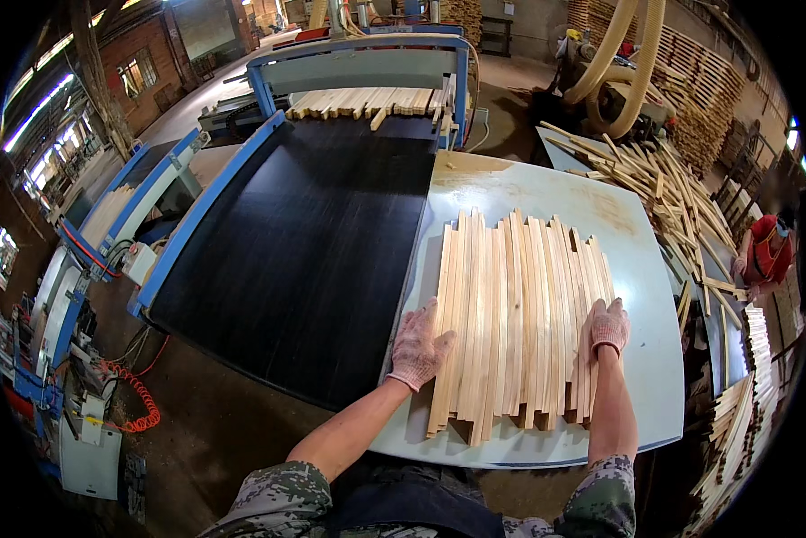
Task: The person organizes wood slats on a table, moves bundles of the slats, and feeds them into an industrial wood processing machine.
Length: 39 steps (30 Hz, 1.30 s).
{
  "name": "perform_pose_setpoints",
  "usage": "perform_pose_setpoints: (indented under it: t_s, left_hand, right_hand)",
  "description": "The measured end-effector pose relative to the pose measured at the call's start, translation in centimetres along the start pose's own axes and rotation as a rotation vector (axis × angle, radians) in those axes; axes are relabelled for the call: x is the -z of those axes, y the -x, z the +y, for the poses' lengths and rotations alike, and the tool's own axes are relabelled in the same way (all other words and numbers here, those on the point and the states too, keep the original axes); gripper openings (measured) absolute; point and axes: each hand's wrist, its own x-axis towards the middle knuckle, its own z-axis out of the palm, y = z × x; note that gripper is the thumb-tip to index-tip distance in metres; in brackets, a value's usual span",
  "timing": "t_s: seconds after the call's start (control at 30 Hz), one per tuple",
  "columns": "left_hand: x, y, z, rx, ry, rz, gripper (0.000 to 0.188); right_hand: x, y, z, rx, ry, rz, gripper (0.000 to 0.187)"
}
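A row of pale wooden strips lies side by side on a smooth grey tabletop, their ends uneven. At the row's left edge is my left hand in a pinkish knit glove, its fingers stretched out and its thumb apart, pointing onto the strips. My right hand, gloved alike, rests flat along the right edge with fingers extended. The row lies between both hands. The outermost strips are partly hidden under them.
Left of the table runs a wide black conveyor belt into a blue-framed machine, where more strips lie. Loose sticks are heaped at right, near a person in red. A red coiled hose hangs at left.
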Motion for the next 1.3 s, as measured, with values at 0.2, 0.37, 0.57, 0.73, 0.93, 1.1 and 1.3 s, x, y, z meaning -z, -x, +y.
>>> perform_pose_setpoints:
  t_s: [0.2,0.37,0.57,0.73,0.93,1.1,1.3]
  left_hand:
    - [0.1,0.0,-0.3,-0.039,0.008,0.046,0.075]
    - [-0.8,0.0,-0.2,-0.052,-0.01,0.093,0.075]
    - [-1.1,0.2,-0.7,-0.11,-0.029,0.165,0.078]
    - [-0.2,-0.9,-0.6,0.124,0.219,0.028,0.076]
    - [1.5,-4.4,1.1,0.36,0.088,-0.069,0.07]
    - [1.1,-5.1,0.8,0.337,-0.161,-0.239,0.071]
    - [0.3,-5.0,0.0,0.332,-0.11,-0.189,0.073]
  right_hand:
    - [-0.7,0.0,0.0,0.021,-0.008,0.041,0.072]
    - [-1.9,-1.0,1.4,0.08,-0.078,0.186,0.067]
    - [-1.5,-1.1,1.3,0.102,-0.067,0.1,0.062]
    - [-1.5,-3.1,2.3,0.127,-0.057,0.018,0.072]
    - [-0.2,-7.3,6.9,0.031,-0.24,-0.31,0.073]
    - [0.4,-2.8,4.3,0.044,0.012,-0.121,0.08]
    - [0.5,-1.0,3.2,-0.003,-0.073,-0.094,0.086]
